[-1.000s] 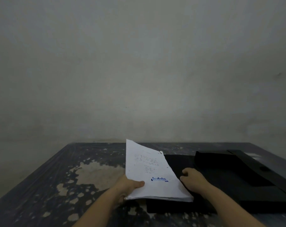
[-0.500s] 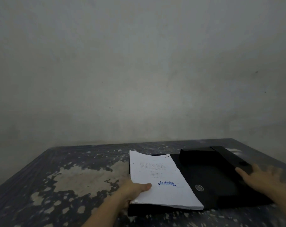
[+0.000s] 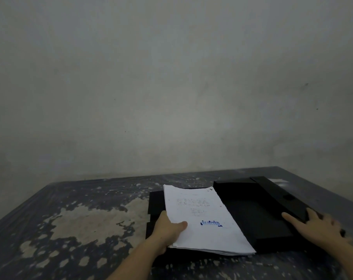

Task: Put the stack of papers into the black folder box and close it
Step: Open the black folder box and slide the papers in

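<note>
Nearest to me, two bare forearms reach in over the table (image 3: 74, 229), a dark top whose paint has flaked away in pale, ragged patches. The left hand (image 3: 167, 231) grips the near left corner of the stack of papers (image 3: 204, 217), thumb pressed on the top sheet and the fingers tucked underneath and out of sight. The stack is white, its near edge lifted a little so the layered sheets show along it, and it lies slanted over the left part of the open black folder box (image 3: 258, 217). A blue stamp (image 3: 211, 223) reading "REJECTED" sits on the lower part of the top sheet, with faint printed lines higher up that are too small to read. To the right, the right hand (image 3: 317, 227) is spread flat with fingers loose and apart, resting at the near end of the box's raised right flap (image 3: 280, 197); it is blurred, and it closes around nothing. The box lies open on the table, its dark inner panel bare between the paper and that flap, and a small round fastener shows on the flap farther back. Beyond the table's far edge rises a plain, stained grey wall (image 3: 171, 87).
</note>
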